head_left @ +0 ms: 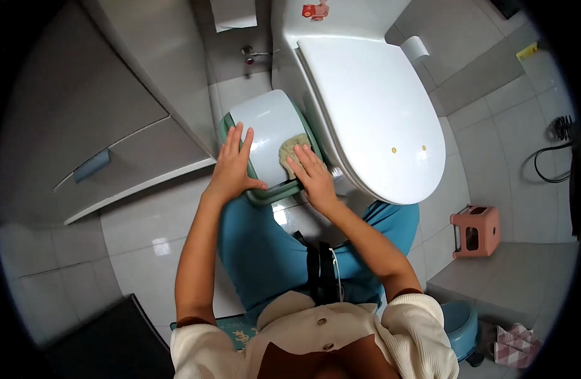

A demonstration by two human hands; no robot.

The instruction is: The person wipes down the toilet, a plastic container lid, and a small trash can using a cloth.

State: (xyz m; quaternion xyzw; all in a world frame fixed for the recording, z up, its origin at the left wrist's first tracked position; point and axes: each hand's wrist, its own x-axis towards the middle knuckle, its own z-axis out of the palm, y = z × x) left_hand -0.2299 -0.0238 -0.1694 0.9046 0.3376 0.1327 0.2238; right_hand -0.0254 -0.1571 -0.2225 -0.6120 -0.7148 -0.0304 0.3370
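Observation:
A bin with a pale grey-white lid [264, 120] and a green rim [306, 120] stands on the floor in front of my knees, beside the toilet. My left hand [230, 169] rests on the bin's near left corner, fingers spread over the rim and thumb along its front edge. On the lid's right side, my right hand [314, 177] presses a crumpled beige-green cloth [293, 146] with its fingers. Part of the cloth is hidden under that hand.
The white toilet [379, 107] with its lid down stands right of the bin. A grey cabinet [123, 139] is at left. Further right are a pink stool [483, 230] and a blue bucket [459, 322]. A water valve [248, 54] sticks out behind the bin.

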